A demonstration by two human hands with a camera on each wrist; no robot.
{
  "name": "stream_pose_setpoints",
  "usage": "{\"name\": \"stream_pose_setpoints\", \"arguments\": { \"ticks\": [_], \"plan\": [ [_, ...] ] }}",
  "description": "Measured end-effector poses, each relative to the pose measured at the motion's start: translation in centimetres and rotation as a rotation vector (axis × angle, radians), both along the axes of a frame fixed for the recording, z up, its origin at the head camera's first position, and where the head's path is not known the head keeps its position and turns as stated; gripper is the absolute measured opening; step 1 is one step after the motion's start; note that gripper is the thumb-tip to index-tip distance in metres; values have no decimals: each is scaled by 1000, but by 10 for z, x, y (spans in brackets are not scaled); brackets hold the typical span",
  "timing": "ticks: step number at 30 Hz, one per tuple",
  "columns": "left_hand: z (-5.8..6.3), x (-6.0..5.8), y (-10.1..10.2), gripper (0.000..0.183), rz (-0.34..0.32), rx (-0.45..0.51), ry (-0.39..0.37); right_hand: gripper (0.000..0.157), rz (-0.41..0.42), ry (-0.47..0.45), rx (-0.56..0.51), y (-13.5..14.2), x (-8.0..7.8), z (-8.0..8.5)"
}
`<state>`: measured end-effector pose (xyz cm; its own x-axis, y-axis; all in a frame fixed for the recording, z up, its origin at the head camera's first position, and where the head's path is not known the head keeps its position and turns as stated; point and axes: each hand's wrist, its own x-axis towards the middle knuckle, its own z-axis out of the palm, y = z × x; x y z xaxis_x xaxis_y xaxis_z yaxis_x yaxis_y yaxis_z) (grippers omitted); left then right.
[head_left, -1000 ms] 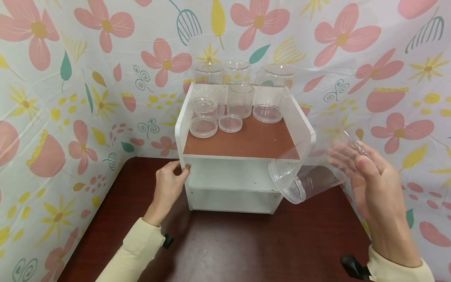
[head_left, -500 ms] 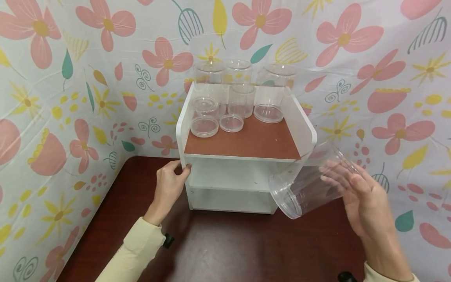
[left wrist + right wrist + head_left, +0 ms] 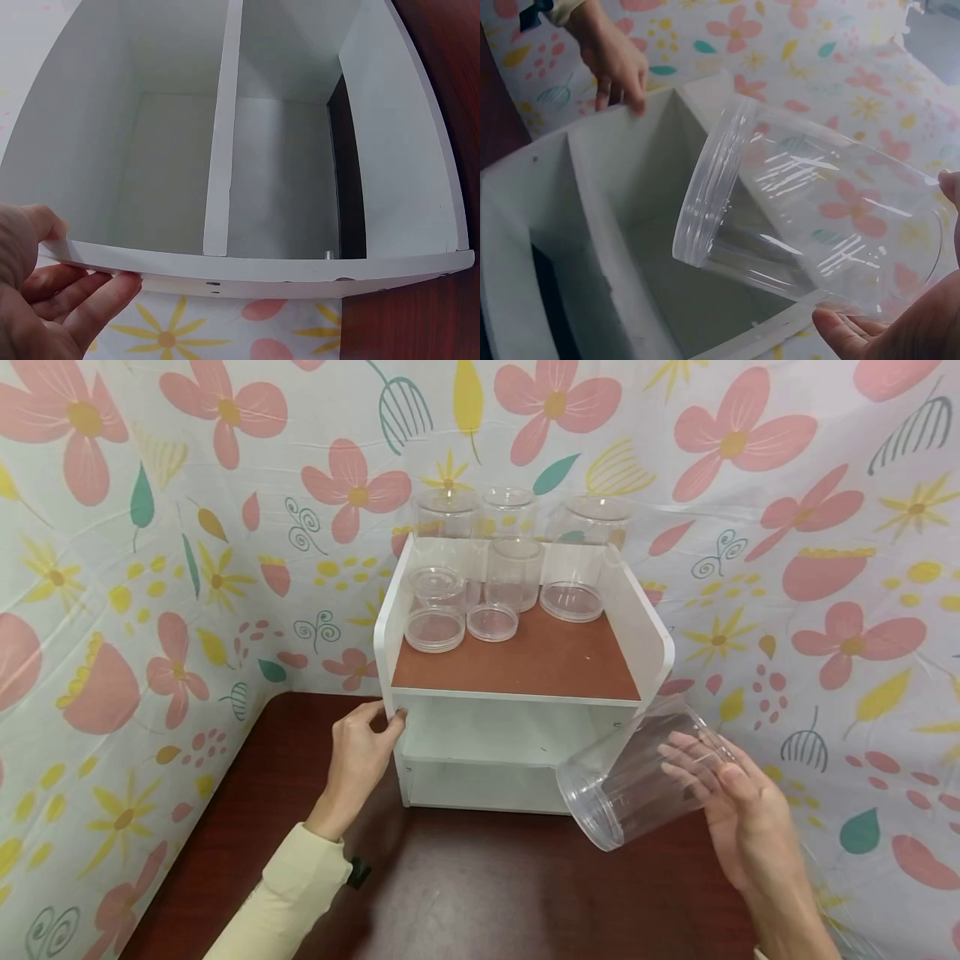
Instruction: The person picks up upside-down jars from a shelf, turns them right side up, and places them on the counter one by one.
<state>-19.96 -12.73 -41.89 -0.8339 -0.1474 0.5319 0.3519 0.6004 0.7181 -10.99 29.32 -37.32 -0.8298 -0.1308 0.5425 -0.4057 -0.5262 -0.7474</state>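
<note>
My right hand [image 3: 750, 818] grips a large clear plastic jar [image 3: 637, 777] near one end. The jar tilts, its ridged, frosted-looking end [image 3: 712, 184] facing down and left, in front of the right side of a white shelf unit [image 3: 517, 696]. Nothing shows inside the jar. My left hand [image 3: 360, 768] pinches the front edge of the unit's left side panel [image 3: 180, 264], thumb on the inner face and fingers on the outer face in the left wrist view.
Several clear jars, among them a tall one [image 3: 573, 600], stand on the brown top [image 3: 517, 668] of the unit, toward its back and left. Two white compartments lie below. The unit stands on a dark red-brown table [image 3: 465, 885] with flowered cloth [image 3: 225, 527] behind and beside it.
My right hand and the jar have moved left and down, toward the front of the unit. My left hand stays at the side panel.
</note>
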Motion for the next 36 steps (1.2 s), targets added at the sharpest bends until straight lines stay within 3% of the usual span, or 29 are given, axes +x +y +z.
{"name": "stream_pose_setpoints", "arguments": {
  "ticks": [12, 28, 36],
  "plan": [
    [0, -1, 0, 20, 6, 9, 3, 40, -17, 22, 51, -9, 3, -28],
    [-4, 0, -1, 23, 2, 34, 5, 38, -78, -67, 131, -24, 10, -50],
    [-6, 4, -3, 29, -14, 32, 20, 36, -146, -169, 163, -31, 10, -54]
  ]
}}
